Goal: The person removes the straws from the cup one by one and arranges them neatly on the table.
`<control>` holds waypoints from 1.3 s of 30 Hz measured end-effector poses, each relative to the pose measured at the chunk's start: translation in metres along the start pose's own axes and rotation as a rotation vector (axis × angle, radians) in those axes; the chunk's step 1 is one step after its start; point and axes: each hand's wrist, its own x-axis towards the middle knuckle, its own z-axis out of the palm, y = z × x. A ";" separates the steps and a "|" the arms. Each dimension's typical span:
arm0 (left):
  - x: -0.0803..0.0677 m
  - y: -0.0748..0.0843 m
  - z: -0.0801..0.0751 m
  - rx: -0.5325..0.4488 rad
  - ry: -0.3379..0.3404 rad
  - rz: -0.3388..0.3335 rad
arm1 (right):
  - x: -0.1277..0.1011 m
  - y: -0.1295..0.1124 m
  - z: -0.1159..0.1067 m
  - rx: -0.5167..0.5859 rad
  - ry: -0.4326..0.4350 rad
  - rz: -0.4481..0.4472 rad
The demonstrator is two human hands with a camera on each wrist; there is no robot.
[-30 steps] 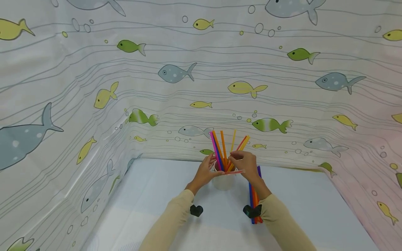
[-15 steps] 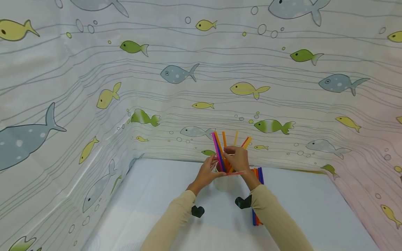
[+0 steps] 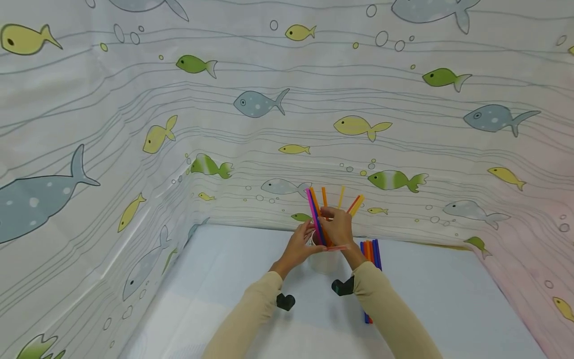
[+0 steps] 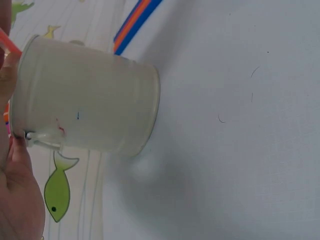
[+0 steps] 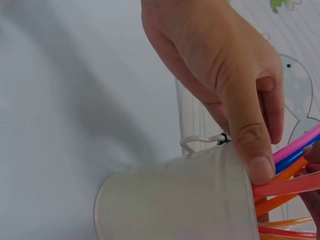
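A small off-white metal bucket (image 3: 324, 264) with a wire handle stands upright on the table, holding several coloured plastic straws (image 3: 342, 197). My left hand (image 3: 296, 248) grips its rim from the left, thumb (image 5: 261, 167) on the near side. A salmon-red straw (image 5: 290, 186) leads sideways from the rim by that thumb. My right hand (image 3: 338, 227) is over the bucket's mouth, its fingers curled among the straws. In the right wrist view its fingertips (image 5: 314, 152) pinch at an orange straw (image 5: 287, 172), beside a pink straw (image 5: 302, 141) and a blue straw (image 5: 290, 161).
A row of loose blue and orange straws (image 3: 369, 249) lies on the white table (image 3: 224, 289) right of the bucket, partly under my right forearm. A fish-patterned sheet (image 3: 269, 134) rises behind and at both sides. Dark heart-shaped pieces (image 3: 343, 285) hang at the wrists.
My right hand has moved left over the bucket, from the right-hand straws to those near the pink and blue ones. More of the loose row shows. The left hand keeps its grip.
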 end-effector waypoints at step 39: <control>-0.001 0.000 0.002 0.032 0.002 -0.020 | -0.001 -0.004 -0.011 0.005 0.014 -0.001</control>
